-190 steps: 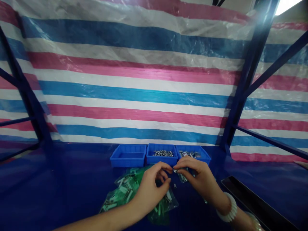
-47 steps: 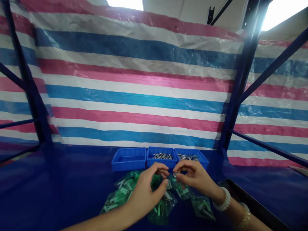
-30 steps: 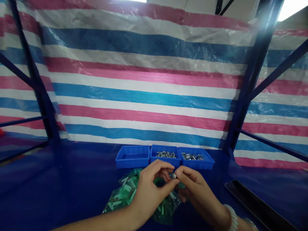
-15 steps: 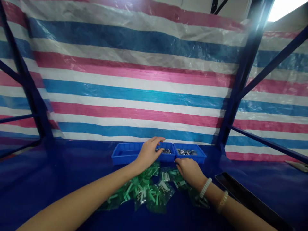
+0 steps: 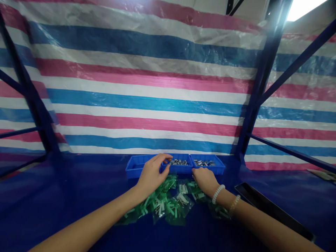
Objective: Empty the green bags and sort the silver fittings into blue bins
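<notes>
My left hand reaches over the front wall of a long blue bin. Its thumb and fingers are apart in a curve, with nothing visible between them, beside small shiny metal parts. By the front wall of a second blue bin, my right hand is closed with its fingers curled under; what they hold, if anything, is hidden. Small metal pieces lie in that bin as well. Clear bags of green and white strip-like pieces are spread beneath and between both hands.
A flat black device lies on the blue table to the right of my right forearm. Blue metal posts stand at both sides. A striped plastic sheet hangs behind the bins.
My left hand has drawn back a little to the left and down, uncovering more of the metal parts. The right hand stays closed by the right bin. The view has shifted slightly.
</notes>
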A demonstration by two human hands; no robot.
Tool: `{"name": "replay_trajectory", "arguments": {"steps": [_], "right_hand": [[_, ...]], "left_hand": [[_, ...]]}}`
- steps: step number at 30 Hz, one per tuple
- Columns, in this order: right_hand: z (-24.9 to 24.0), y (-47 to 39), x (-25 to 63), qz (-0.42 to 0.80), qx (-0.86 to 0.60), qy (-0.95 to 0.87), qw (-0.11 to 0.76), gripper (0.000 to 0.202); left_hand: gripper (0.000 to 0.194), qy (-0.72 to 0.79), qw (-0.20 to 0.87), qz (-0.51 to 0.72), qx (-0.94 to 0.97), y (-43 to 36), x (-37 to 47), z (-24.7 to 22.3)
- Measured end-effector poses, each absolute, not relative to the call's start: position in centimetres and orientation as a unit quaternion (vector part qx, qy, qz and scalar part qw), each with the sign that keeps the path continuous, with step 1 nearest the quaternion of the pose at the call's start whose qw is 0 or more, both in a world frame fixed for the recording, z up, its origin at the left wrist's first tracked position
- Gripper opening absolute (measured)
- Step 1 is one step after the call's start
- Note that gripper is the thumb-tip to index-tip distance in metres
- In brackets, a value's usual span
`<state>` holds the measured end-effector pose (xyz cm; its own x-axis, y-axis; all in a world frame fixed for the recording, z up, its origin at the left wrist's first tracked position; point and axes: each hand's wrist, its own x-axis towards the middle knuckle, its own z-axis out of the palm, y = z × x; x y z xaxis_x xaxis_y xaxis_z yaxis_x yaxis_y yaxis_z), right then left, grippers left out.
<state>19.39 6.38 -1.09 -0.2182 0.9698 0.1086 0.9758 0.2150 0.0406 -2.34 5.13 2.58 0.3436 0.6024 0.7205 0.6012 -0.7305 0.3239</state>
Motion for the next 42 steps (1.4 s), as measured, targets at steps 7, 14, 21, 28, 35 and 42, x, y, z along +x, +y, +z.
{"name": "replay_trajectory", "arguments": {"steps": [7, 14, 21, 28, 35, 42], "right_hand": [[-0.7, 5.7, 21.0, -0.030, -0.565, -0.808, 0.165, 0.013], [1.2, 2.7, 20.5, 0.245, -0.380, -0.749, 0.485, 0.010], [2.0, 0.9, 19.9, 0.394, -0.333, -0.675, 0.527, 0.012], [0.9, 0.9, 18.7, 0.451, -0.319, -0.658, 0.511, 0.023], [0.8, 0.4, 18.9, 0.314, -0.338, -0.735, 0.497, 0.039], [0.7, 2.0, 20.7, 0.203, -0.385, -0.725, 0.534, 0.045]], "left_hand": [[0.027, 0.346, 0.074, 0.448, 0.821, 3.6, -0.1, 2.5], [0.026, 0.351, 0.264, 0.468, 0.767, 2.2, 1.6, 1.4], [0.019, 0.340, 0.329, 0.505, 0.722, 0.1, 2.2, 1.1], [0.015, 0.349, 0.291, 0.536, 0.711, -0.2, 2.4, 1.1], [0.003, 0.343, 0.222, 0.526, 0.746, -0.3, 2.4, 2.0], [0.011, 0.377, 0.069, 0.459, 0.801, 8.5, 3.8, 2.7]]}}
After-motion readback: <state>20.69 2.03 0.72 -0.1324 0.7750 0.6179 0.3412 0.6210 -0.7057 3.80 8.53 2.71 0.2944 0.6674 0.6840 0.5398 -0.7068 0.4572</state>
